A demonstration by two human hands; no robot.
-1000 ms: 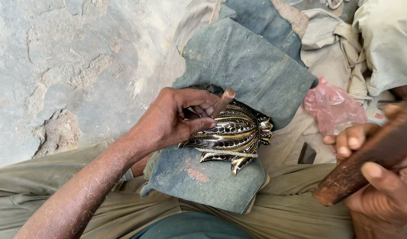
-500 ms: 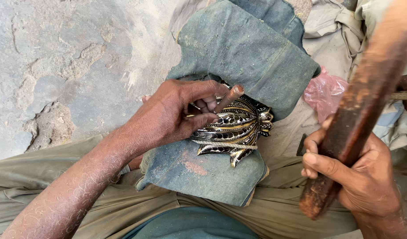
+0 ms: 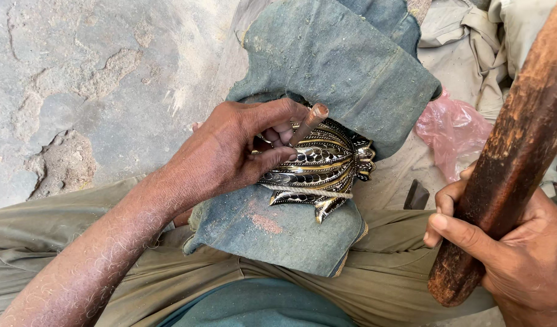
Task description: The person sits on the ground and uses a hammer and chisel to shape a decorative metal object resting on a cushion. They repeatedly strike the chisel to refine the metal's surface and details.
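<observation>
Head view, only camera. The person sits with olive-green trousers (image 3: 405, 254) across the lap, over a rough grey concrete floor (image 3: 78, 79).

A folded, dusty blue denim cloth (image 3: 333, 66) covers the thigh as a pad. On it lies the workpiece, a leaf-shaped metal ornament with black and gold ridges (image 3: 317, 166), roughly at the centre of the frame and partly tucked under the cloth's upper fold. A thin pale cord (image 3: 305, 191) crosses its lower part.

Left hand (image 3: 227, 154): fingers curled and pressed together around a short brown punch (image 3: 308, 121), pinched between thumb and fingertips. The punch is tilted, its flat top up and to the right, its lower end at the ornament's upper left; the actual contact point is hidden by the fingers.

Right hand (image 3: 508, 248): fingers wrapped tight round the lower end of a thick reddish-brown wooden mallet handle (image 3: 511, 154), which runs up out of the frame at top right.

Change noted: a second ago the handle lay low at the right edge; it now stands steep and raised, the hand moved inward. The left hand, punch and ornament have kept their places. Judged: a striking stroke is cocked, the punch already set.

Nearby: crumpled pink plastic bag (image 3: 445, 133), small dark wedge-shaped piece (image 3: 416, 197), pale cloth heap (image 3: 490, 36).
</observation>
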